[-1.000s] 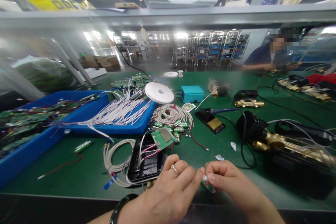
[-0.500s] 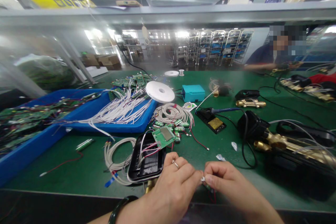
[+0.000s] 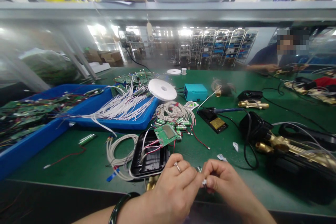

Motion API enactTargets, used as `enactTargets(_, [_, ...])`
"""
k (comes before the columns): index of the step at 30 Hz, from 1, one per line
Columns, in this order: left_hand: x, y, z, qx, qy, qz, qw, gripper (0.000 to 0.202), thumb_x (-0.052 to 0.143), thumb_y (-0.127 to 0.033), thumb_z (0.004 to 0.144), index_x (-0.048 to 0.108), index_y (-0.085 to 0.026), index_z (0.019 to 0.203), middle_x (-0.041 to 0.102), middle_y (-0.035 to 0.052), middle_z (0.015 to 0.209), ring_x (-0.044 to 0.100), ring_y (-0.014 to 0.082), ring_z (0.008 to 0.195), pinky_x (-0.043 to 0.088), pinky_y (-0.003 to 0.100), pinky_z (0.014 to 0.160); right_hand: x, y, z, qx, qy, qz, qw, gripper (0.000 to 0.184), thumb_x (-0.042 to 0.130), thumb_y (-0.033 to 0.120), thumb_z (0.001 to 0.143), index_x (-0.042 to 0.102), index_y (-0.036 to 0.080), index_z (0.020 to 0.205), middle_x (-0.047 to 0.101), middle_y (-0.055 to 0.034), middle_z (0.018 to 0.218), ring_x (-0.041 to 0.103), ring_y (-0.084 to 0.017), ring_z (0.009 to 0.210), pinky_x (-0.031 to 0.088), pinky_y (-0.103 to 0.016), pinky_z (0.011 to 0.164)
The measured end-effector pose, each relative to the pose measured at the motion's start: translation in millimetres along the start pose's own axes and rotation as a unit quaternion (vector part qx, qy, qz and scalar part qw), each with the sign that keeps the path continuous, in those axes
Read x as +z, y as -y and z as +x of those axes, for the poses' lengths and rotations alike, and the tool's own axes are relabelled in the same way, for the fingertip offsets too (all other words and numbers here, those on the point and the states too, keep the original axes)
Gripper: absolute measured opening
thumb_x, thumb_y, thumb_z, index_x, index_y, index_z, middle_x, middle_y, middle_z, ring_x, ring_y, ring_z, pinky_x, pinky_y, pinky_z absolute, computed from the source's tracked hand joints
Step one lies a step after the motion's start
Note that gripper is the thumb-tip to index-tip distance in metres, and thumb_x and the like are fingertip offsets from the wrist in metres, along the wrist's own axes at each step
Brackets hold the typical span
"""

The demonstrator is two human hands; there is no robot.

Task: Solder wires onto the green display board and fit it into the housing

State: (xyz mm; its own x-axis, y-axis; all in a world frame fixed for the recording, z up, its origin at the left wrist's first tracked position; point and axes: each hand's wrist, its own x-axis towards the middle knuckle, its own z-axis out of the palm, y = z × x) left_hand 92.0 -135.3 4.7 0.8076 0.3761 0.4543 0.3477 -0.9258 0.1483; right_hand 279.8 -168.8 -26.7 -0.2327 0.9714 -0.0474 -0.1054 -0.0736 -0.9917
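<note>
White and small, the part [image 3: 203, 181] sits pinched between the fingertips of both hands, low in the head view, just above the near edge of the green table [image 3: 86, 171]; its exact kind is too small to tell. Left hand [image 3: 173, 189], with a ring on one finger and a dark bangle [image 3: 119, 206] at the wrist, has its grip narrow, thumb and forefinger closed on the part from the left. Right hand [image 3: 223, 182] meets it from the right, grip likewise closed on the same part, knuckles curled. Just beyond the left hand lies a black housing [image 3: 151, 159] with a green circuit board [image 3: 166, 134] propped at its far end, red and white leads running between them. Beside the housing, to its left, is a coil of white cable [image 3: 115, 150]. Farther out: a second cable coil [image 3: 173, 111], a blue tray [image 3: 123, 120] of white-wired boards, a white spool [image 3: 162, 89], a teal box [image 3: 195, 92]. To the right, near the right hand, stand black units with brass fittings [image 3: 273, 142]. Another person [image 3: 267, 57] works at the far right of the table
</note>
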Motion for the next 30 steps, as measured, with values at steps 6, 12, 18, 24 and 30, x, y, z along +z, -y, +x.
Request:
enactTargets(6, [1.9,-4,-2,0.018,0.000,0.047,0.999,0.017,0.040,-0.014,0.085,0.056,-0.015,0.090,0.052,0.0027,0.077,0.043,0.0170,0.073,0.030,0.040,0.084,7,8,0,-0.007,-0.016,-0.061,0.998,0.022,0.066,0.031,0.077,0.055,0.015,0.067,0.052,0.0036,0.059,0.044,-0.009,0.055,0.035,-0.021,0.052])
enactTargets(12, [-0.1,1,8,-0.076,0.025,0.005,0.997,0.022,0.036,-0.013,0.089,0.056,-0.017,0.096,0.053,0.0035,0.082,0.044,0.0175,0.077,0.034,0.038,0.077,-11,19,7,-0.044,-0.103,-0.215,0.970,0.018,0.061,0.033,0.080,0.059,0.017,0.073,0.054,0.0031,0.063,0.048,-0.011,0.059,0.038,-0.021,0.056])
enactTargets(18, [1.3,4,8,-0.113,0.019,-0.061,0.992,0.027,0.039,-0.007,0.087,0.056,-0.018,0.105,0.057,0.0046,0.090,0.049,0.0161,0.082,0.039,0.032,0.076,-18,-2,1,-0.021,-0.111,-0.424,0.898,0.009,0.056,0.027,0.083,0.064,0.021,0.083,0.060,0.0008,0.074,0.056,-0.013,0.067,0.040,-0.023,0.063])
enactTargets(24, [-12.6,0,8,-0.134,0.090,-0.216,0.963,0.018,0.055,-0.029,0.084,0.062,-0.021,0.098,0.060,0.0025,0.091,0.054,0.0131,0.082,0.041,0.023,0.074,4,-23,1,-0.010,-0.126,-0.488,0.864,0.004,0.062,0.023,0.074,0.064,0.020,0.072,0.060,-0.0025,0.071,0.056,-0.018,0.066,0.035,-0.026,0.058])
enactTargets(30, [0.5,6,9,-0.213,0.131,-0.223,0.942,0.021,0.050,-0.027,0.082,0.063,-0.018,0.069,0.061,0.0008,0.065,0.052,0.0126,0.059,0.038,0.022,0.057,8,-16,12,-0.104,-0.197,-0.505,0.834,0.005,0.057,0.017,0.073,0.061,0.018,0.072,0.058,-0.0031,0.069,0.056,-0.016,0.063,0.041,-0.024,0.059])
